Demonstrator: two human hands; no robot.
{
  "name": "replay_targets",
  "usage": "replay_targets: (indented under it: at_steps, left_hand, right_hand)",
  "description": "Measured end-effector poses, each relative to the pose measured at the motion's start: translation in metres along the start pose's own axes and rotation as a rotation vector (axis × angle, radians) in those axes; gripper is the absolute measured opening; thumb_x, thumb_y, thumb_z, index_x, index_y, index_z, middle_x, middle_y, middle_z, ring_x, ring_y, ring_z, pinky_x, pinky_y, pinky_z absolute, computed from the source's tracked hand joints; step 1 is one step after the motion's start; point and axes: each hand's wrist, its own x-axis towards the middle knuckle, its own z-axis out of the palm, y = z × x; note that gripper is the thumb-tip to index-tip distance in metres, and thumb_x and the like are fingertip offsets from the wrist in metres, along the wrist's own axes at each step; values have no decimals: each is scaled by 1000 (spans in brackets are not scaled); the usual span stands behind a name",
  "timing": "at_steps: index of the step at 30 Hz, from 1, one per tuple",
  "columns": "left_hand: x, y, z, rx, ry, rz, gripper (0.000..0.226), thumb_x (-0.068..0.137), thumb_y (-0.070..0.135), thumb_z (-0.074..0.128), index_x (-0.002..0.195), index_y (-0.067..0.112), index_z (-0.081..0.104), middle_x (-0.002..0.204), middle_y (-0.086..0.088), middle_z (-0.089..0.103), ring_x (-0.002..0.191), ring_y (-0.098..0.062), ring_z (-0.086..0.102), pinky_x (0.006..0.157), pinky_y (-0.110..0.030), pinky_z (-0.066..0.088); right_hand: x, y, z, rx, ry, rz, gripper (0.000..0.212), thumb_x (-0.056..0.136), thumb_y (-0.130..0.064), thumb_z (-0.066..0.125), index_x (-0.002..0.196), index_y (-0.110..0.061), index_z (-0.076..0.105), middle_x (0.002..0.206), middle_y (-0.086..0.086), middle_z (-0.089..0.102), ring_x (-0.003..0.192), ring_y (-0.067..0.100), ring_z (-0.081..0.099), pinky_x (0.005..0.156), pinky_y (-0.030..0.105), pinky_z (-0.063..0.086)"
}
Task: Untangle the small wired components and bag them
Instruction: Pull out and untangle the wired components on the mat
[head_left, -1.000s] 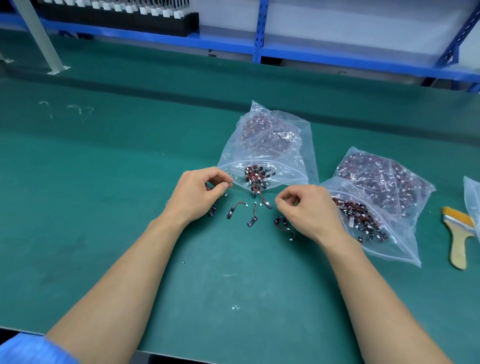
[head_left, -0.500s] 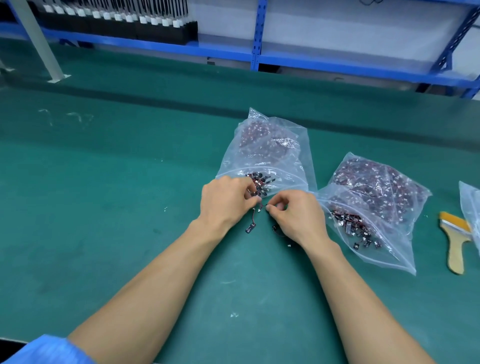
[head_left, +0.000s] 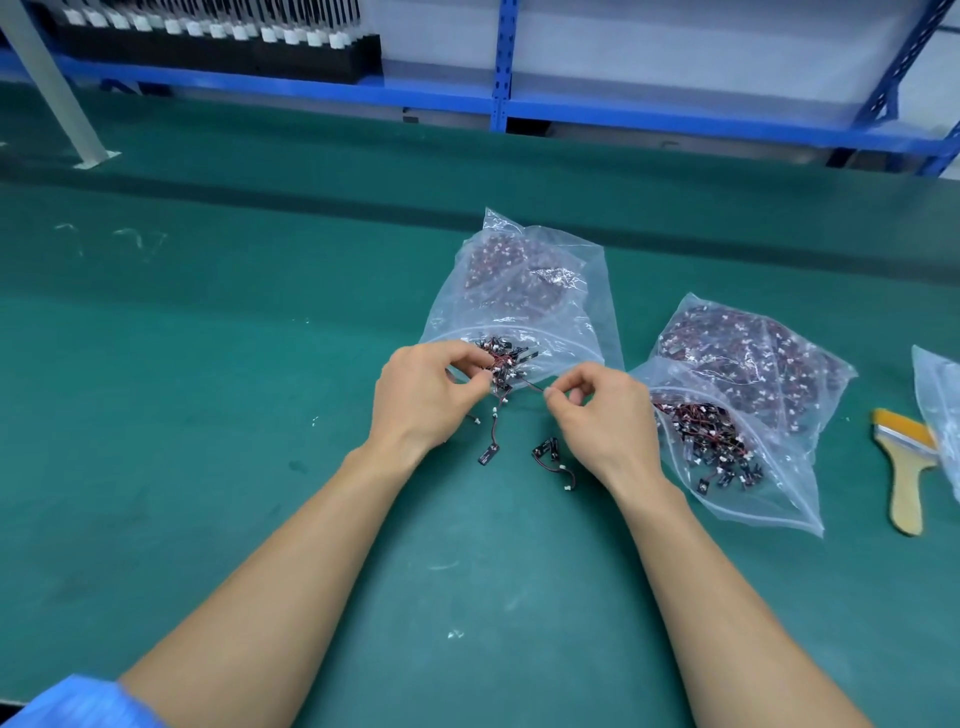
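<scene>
Hands drawn apart since half a second ago, one thin lead (head_left: 532, 385) now taut between them. Left hand (head_left: 431, 400) pinches the tangled clump (head_left: 501, 359) at the mouth of the centre bag (head_left: 519, 280); right hand (head_left: 597, 415) pinches the lead's end just right of that mouth. Fingers clamped both sides. Components look featherlight, limp, snag-prone; probably best held by body or plug, not mid-wire.

Right hand (head_left: 597, 410) has drawn one wire (head_left: 532, 385) sideways out of the clump (head_left: 501, 358)
</scene>
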Motion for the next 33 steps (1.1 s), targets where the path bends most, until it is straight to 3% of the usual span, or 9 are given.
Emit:
replay_targets:
  at_steps: [12,17,19,22,28,33]
  left_hand:
    - [-18,-8,-31,-137,-56,-19,14,81,24,78,77,37,75,72,20,69,50,-7,41,60,-26,42]
    - [-37,-11,-56,-186,-120,-20,19,81,19,79,78,37,75,73,12,72,63,-35,53,57,-25,43]
    - [-45,-13,-66,-199,-165,-30,20,82,17,78,79,36,75,73,9,72,61,-32,48,57,-23,41]
    - [-58,-18,-78,-186,-224,-40,21,81,16,78,78,37,76,72,9,71,57,-13,41,53,-16,36]
    - [-75,-31,-90,-85,-321,-82,18,81,20,80,72,35,76,63,16,66,44,-7,31,46,-13,30]
    - [-75,-37,-97,154,-368,-83,11,82,32,79,74,39,75,67,24,69,52,1,49,57,-23,35]
  right_hand:
    - [-6,-1,-9,211,-57,-105,17,79,-23,75,65,-27,66,60,-12,60,48,4,48,57,23,44]
    - [-12,-8,-13,294,-94,-168,19,80,-18,77,66,-25,67,60,-15,60,49,2,48,55,11,37]
    - [-16,-12,-14,293,-147,-192,21,80,-17,77,64,-26,67,60,-16,61,47,2,47,53,10,36]
    - [-23,-17,-13,239,-269,-219,17,79,-18,75,65,-25,67,57,-12,62,46,2,45,51,12,36]
    - [-43,-27,-7,84,-496,-216,14,74,-16,69,61,-17,67,53,-1,66,47,5,51,54,12,42]
    - [-52,-34,-8,-117,-557,-275,14,71,-23,62,60,-15,66,54,-8,66,53,10,61,62,26,57]
